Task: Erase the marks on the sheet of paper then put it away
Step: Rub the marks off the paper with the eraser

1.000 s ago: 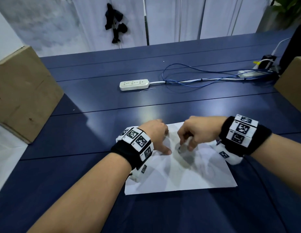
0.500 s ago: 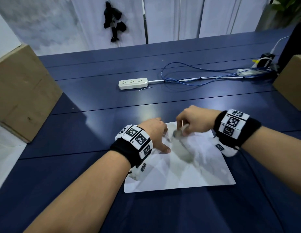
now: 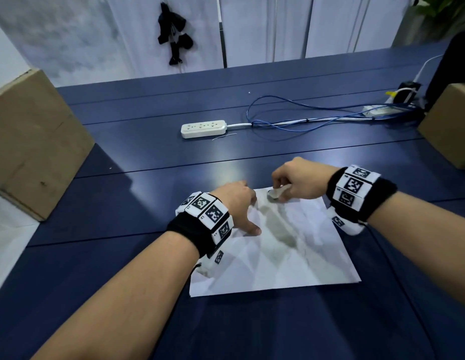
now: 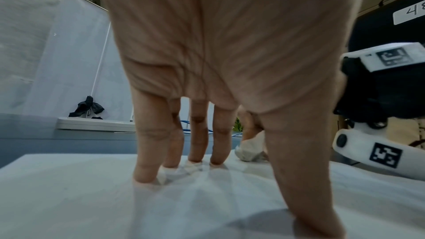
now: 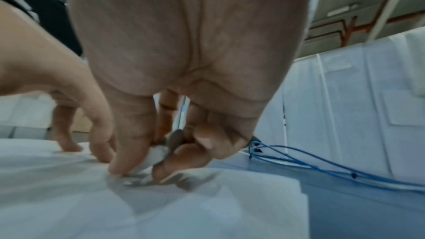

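A white sheet of paper point(image 3: 283, 258) lies on the dark blue table point(image 3: 148, 198) in front of me. My left hand point(image 3: 239, 209) presses down on the sheet's left part with straight, spread fingers point(image 4: 147, 161) and thumb. My right hand point(image 3: 293, 183) pinches a small white eraser point(image 3: 275, 194) and holds its tip on the paper near the far edge. The eraser point(image 4: 249, 152) also shows beyond my left thumb, and between my right thumb and fingers as the eraser point(image 5: 151, 159). No marks are plain on the paper point(image 5: 115, 197).
A white power strip point(image 3: 203, 128) with blue cables point(image 3: 304, 118) lies further back on the table. Cardboard boxes stand at the left point(image 3: 31, 141) and right point(image 3: 450, 126) edges. A white curtain wall is behind.
My right hand has carried the eraser from the middle of the sheet up to its far edge. The left hand stays pressed in place.
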`<act>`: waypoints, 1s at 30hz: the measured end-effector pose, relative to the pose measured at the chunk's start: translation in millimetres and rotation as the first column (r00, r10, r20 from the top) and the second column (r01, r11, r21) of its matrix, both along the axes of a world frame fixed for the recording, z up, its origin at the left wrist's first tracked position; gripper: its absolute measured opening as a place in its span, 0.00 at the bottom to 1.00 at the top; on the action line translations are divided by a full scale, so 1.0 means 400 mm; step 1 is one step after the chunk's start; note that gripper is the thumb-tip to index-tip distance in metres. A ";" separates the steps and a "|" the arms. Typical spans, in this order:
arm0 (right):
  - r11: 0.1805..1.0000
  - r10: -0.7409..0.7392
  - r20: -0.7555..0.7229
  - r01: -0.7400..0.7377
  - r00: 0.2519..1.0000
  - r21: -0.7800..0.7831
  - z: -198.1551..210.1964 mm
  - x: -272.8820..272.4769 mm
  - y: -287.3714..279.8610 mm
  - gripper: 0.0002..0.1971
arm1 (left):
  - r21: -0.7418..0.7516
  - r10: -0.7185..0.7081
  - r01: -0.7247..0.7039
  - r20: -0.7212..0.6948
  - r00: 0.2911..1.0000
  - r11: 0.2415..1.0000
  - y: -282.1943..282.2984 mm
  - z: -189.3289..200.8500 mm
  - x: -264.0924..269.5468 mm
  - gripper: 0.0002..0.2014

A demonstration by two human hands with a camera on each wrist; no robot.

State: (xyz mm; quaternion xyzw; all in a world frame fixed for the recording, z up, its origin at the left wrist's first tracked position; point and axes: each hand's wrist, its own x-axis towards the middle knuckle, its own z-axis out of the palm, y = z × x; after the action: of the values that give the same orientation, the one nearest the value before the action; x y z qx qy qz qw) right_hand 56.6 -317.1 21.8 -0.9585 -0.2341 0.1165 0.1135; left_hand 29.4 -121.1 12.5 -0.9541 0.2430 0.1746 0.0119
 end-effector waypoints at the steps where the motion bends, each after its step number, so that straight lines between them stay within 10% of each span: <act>1: 0.999 0.031 -0.043 -0.032 0.999 -0.004 0.002 -0.013 -0.002 0.10 | -0.002 0.002 -0.002 0.000 1.000 1.000 0.001 0.000 0.001 0.34; 5: 0.979 0.173 -0.279 -0.196 0.945 -0.057 -0.004 -0.069 0.006 0.12 | 0.002 -0.016 0.016 -0.011 1.000 1.000 -0.001 0.001 0.004 0.36; 12: 0.999 -0.032 0.020 0.033 0.999 -0.007 0.001 0.009 -0.005 0.09 | 0.006 -0.024 0.024 -0.010 1.000 1.000 -0.002 -0.002 0.002 0.34; 17: 0.976 0.185 -0.300 -0.210 0.936 -0.054 0.012 -0.069 0.004 0.09 | 0.020 -0.023 0.023 -0.014 1.000 1.000 -0.006 -0.002 0.007 0.36; 24: 0.999 -0.002 0.019 0.003 1.000 -0.037 0.001 0.007 -0.007 0.09 | 0.034 -0.010 0.010 -0.017 1.000 0.999 -0.006 -0.002 0.005 0.32; 30: 0.981 0.164 -0.315 -0.187 0.935 -0.043 -0.002 -0.070 -0.007 0.10 | 0.033 0.007 -0.008 0.009 1.000 0.999 -0.017 -0.006 -0.001 0.35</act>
State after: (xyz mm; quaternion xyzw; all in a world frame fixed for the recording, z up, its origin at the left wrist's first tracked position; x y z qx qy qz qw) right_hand 28.6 -319.9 21.1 -0.9071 -0.2937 0.2835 0.1030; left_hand 29.2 -127.9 10.2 -0.9554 0.2365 0.1746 0.0279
